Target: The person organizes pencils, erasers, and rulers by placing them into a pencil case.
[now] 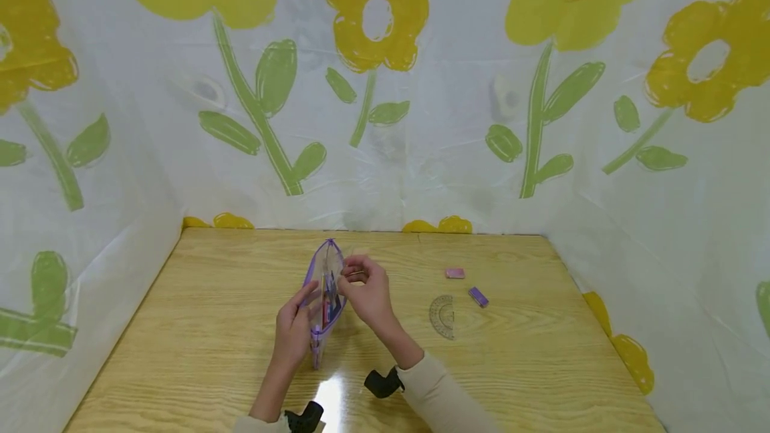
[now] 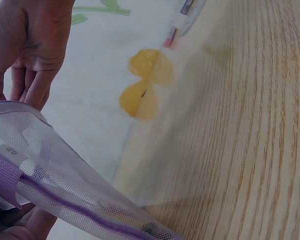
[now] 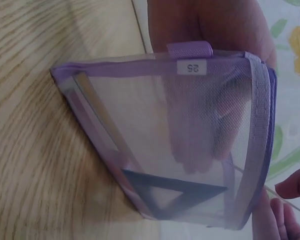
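Note:
A mesh pencil case (image 1: pixel 314 318) with purple trim stands on its edge, its zipped mouth spread wide. My left hand (image 1: pixel 293 333) holds it from the left; through the mesh, that hand's fingers (image 3: pixel 190 145) show behind it. At the right side of the mouth, my right hand (image 1: pixel 369 293) has thumb and fingers bent together around a thin clear piece (image 3: pixel 271 189), whose kind I cannot tell. Inside the case lie a dark blue set square (image 3: pixel 150 192), a long tan strip (image 3: pixel 97 112) and a red item (image 1: pixel 326 311).
On the wooden table (image 1: pixel 523 366), right of the hands, lie a clear protractor (image 1: pixel 442 317), a pink block (image 1: pixel 454 273) and a purple block (image 1: pixel 478 297). A white flowered cloth (image 1: pixel 445 152) walls the table at the back and both sides.

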The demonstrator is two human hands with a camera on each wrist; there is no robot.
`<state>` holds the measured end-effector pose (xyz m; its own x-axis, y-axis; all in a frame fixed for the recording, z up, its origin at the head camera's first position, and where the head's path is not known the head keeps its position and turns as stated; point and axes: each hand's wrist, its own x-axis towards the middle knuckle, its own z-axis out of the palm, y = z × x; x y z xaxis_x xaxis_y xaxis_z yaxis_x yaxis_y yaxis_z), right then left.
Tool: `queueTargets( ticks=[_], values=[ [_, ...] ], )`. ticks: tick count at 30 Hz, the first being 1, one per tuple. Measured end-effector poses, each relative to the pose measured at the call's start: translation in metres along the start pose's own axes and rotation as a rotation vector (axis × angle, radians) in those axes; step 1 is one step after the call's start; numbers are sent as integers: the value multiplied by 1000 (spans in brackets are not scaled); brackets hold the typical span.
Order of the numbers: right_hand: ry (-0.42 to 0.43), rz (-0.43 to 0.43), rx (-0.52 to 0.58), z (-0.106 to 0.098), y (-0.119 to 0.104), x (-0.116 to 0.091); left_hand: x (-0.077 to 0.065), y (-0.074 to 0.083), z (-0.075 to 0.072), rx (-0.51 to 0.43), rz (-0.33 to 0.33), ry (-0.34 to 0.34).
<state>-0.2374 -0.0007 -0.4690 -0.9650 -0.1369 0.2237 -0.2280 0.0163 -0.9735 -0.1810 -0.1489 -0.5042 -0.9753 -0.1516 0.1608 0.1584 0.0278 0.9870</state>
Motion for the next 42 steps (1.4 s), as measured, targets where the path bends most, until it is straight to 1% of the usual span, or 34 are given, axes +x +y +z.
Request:
queueTargets(
  ticks=[4, 6, 9, 13, 17, 20, 23, 26, 28, 30, 33, 35, 37, 40, 42],
  values=[
    [-7, -13, -24, 1, 0, -4, 0, 0, 1, 6, 4, 4],
    [-11, -2, -41, 2, -1, -5, 0, 0, 1, 11, 8, 6],
    [-18, 14, -66, 2, -5, -7, 0, 1, 0, 20, -8, 8],
    [-43, 6, -71, 0, -21, -12, 0, 1, -1, 28, -35, 14],
    [-52, -25, -60, -5, -39, -19, -1, 1, -1, 26, -20, 17],
    [-45, -54, -68, -9, -42, -22, -1, 0, -1, 18, -3, 19],
    [-46, -79, -79, -14, -39, -23, -1, 0, 0, 10, -5, 26],
    [-43, -90, -98, -22, -36, -25, -1, 2, 1, 20, -8, 0],
    [-31, -87, -104, -29, -34, -26, -1, 3, 3, 57, -1, -21],
    [-18, -64, -109, -37, -31, -26, 0, 4, 5, 94, 1, -41],
    [-5, -9, -108, -50, -25, -28, 1, 5, 7, 136, 1, -43],
    [13, 19, -107, -58, -20, -30, 0, 5, 8, 137, -5, -40],
    [39, 32, -110, -67, -9, -30, 0, 4, 8, 143, 0, -38],
    [74, 33, -128, -80, -2, -33, 0, 3, 8, 136, 5, -32],
    [83, 45, -149, -88, 0, -35, 0, 3, 8, 120, 1, -30]
  ],
)
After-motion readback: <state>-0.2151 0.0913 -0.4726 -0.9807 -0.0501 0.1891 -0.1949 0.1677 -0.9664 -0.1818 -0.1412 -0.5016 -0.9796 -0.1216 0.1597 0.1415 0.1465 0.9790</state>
